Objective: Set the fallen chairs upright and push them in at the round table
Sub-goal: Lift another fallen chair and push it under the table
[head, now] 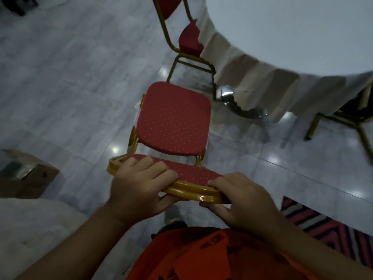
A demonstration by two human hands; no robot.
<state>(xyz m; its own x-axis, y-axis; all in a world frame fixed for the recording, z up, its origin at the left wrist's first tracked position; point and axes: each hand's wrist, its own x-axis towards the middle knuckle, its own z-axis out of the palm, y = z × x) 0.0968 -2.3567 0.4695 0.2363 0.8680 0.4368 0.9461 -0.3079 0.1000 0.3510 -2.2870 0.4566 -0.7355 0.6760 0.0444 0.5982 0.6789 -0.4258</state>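
Observation:
A red dotted chair (173, 120) with a gold frame stands upright right in front of me, its seat pointing toward the round table (292, 33) with a white cloth at the upper right. My left hand (141, 182) grips the top of its backrest on the left. My right hand (242, 201) grips the same gold top rail on the right. A gap of floor lies between the seat and the table's cloth.
A second red chair (187, 37) stands upright with its seat under the tablecloth at the top. Gold legs of a third chair (343, 122) show at the right. A brown box (26, 174) sits at the left, a striped rug (331, 229) at the lower right.

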